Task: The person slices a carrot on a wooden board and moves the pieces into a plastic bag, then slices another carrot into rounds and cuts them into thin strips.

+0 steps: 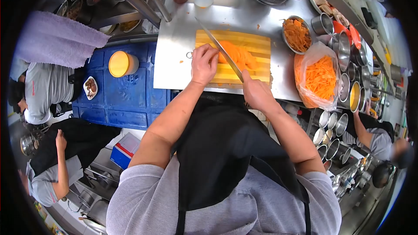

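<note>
Watching remotely, I see orange vegetable slices (239, 55) on a yellow-striped wooden board (262, 45); a long steel knife (221, 50) slants across their left end. My right grip (257, 91) is closed on the knife; my left grip (203, 65) curls beside the blade, its hold unclear to me. Beyond, on the silver metal surface (174, 61), sits a clear plastic bag (304, 91) of orange shreds.

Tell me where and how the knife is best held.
Probably by the handle, coming from the near right. The knife slants with its tip far and left and its handle end toward the body, hidden in the right hand; the long bare blade is best avoided.
</note>
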Tool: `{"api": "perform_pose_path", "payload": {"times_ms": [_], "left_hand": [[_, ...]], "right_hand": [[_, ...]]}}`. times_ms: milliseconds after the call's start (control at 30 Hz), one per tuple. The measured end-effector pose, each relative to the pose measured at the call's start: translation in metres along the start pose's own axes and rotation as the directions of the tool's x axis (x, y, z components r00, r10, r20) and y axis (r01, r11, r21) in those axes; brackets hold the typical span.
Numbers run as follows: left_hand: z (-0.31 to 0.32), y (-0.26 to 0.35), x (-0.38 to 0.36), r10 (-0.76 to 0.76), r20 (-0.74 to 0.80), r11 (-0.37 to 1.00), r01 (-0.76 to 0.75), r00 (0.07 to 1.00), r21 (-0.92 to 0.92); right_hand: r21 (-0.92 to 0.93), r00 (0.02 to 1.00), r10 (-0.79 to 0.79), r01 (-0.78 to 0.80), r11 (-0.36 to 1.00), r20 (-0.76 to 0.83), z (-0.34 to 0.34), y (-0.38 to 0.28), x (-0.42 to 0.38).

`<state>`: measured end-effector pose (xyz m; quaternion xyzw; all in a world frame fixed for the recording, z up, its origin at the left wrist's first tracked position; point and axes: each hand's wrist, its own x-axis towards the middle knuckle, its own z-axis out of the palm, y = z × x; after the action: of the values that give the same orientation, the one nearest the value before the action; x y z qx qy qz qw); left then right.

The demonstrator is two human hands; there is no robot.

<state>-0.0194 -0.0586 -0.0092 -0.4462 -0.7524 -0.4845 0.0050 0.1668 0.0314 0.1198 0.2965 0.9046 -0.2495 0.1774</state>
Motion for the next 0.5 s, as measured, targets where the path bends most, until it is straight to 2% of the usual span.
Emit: {"api": "perform_pose_path", "payload": {"times_ms": [333,400,500], "left_hand": [[-0.001,0.0,0.002,0.008,-0.005,1.0,-0.008,1.0,-0.016],[0.0,0.0,0.001,-0.005,-0.002,1.0,0.005,1.0,-0.015],[-0.001,-0.003,0.004,-0.001,-0.013,1.0,0.001,1.0,-0.005]], "right_hand": [[0.0,0.999,-0.016,0.016,1.0,0.033,0.015,0.001,0.015],[0.013,1.0,0.012,-0.012,1.0,-0.005,0.026,0.0,0.035],[0.021,0.998,0.053,-0.054,0.998,0.029,0.025,-0.006,0.052]]}}
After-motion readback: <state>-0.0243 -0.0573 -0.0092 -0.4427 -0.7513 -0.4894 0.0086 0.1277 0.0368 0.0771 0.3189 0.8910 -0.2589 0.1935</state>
